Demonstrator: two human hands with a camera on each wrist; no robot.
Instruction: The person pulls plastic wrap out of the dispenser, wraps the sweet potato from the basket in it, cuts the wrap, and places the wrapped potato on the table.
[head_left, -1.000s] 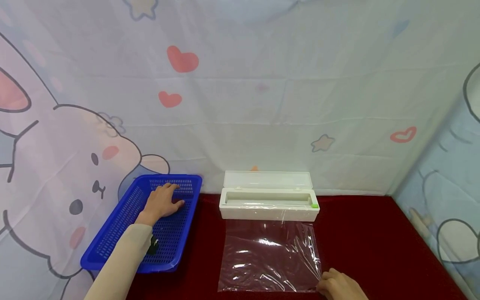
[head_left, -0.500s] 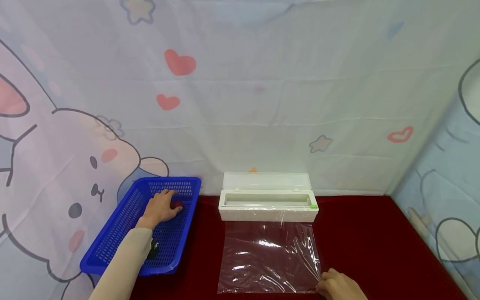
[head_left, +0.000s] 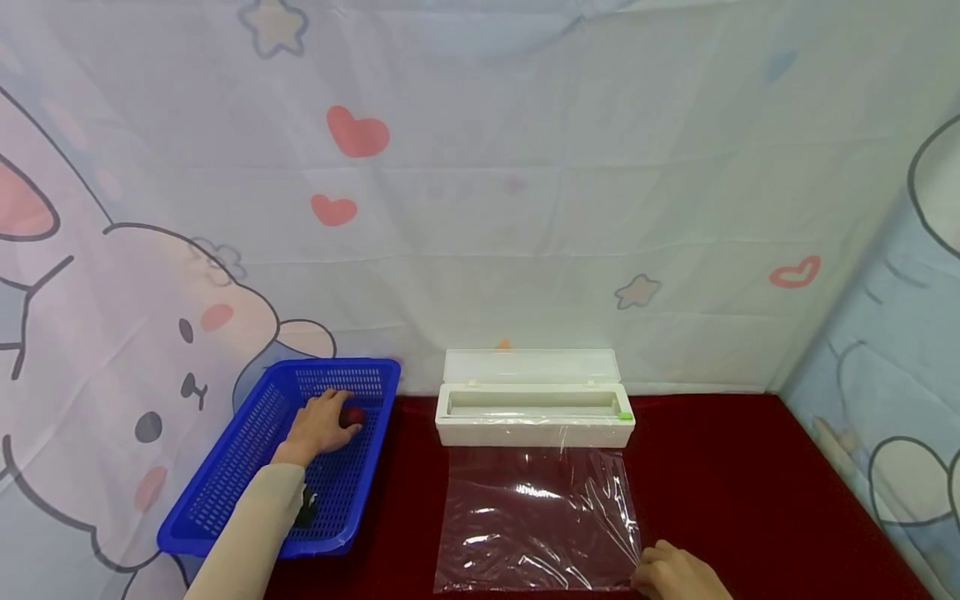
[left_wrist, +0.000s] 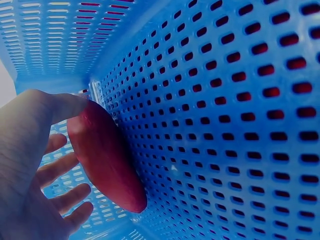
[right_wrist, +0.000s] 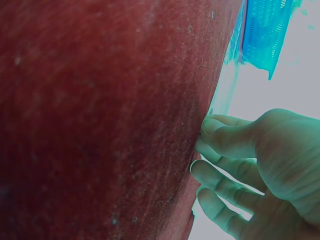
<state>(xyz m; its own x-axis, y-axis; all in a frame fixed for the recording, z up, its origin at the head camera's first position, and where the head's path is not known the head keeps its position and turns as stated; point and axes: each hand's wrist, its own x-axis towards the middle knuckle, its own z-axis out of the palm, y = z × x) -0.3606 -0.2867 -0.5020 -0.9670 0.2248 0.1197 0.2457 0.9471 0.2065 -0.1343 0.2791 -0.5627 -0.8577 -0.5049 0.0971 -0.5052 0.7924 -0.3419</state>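
My left hand (head_left: 318, 425) reaches into a blue plastic basket (head_left: 367, 483). Its thumb lies at one end of a red, sweet-potato-like root (left_wrist: 105, 155), while the other fingers are spread beside it, not closed round it. The root rests against the perforated basket floor. My right hand (head_left: 675, 571) pinches the near right corner of a clear sheet of plastic wrap (head_left: 536, 521) between thumb and forefinger. That sheet stretches over the dark red cloth from a white wrap dispenser (head_left: 536, 435) whose lid stands up.
A dark green item (head_left: 306, 508) lies in the basket, partly behind the left sleeve (head_left: 255, 525). On the dispenser's front edge sits a green slider (head_left: 625, 416). A printed curtain (head_left: 487, 208) hangs behind the red-covered table (head_left: 720, 467).
My left hand has come lower into the basket, and more of the red root shows between thumb and fingers. The right hand keeps its hold on the wrap's corner. The view has tilted slightly.
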